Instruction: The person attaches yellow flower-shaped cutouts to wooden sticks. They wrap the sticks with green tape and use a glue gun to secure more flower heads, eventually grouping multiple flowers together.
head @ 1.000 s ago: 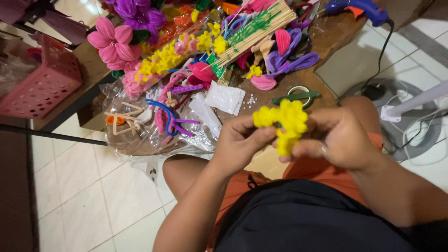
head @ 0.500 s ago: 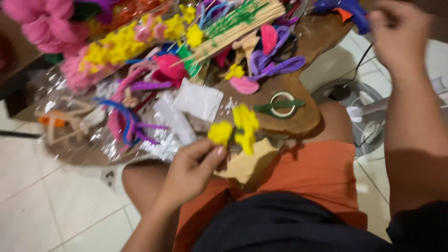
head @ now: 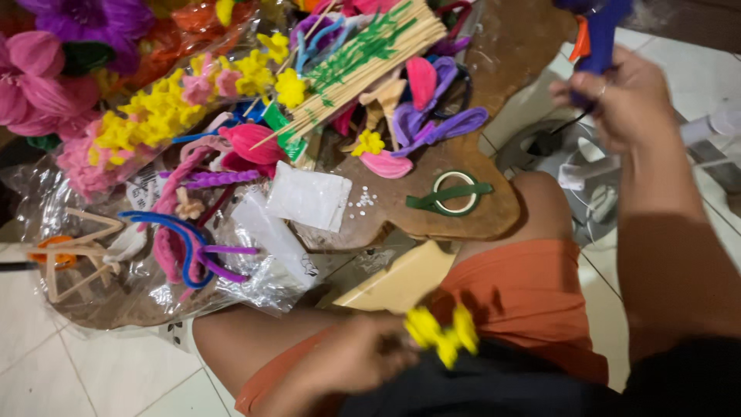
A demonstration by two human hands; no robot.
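Covering wooden board [head: 494,216], craft clutter, pale tiled floor [head: 93,371], blurry.

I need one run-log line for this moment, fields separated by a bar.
left hand: holds yellow flower above lap | right hand: grips blue glue gun | roll of green tape: on wooden board

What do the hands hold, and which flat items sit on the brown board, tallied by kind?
Yellow pipe-cleaner flower, in left hand: 1
Blue glue gun, in right hand: 1
Green tape roll: 1
White plastic packet: 1
Total: 4
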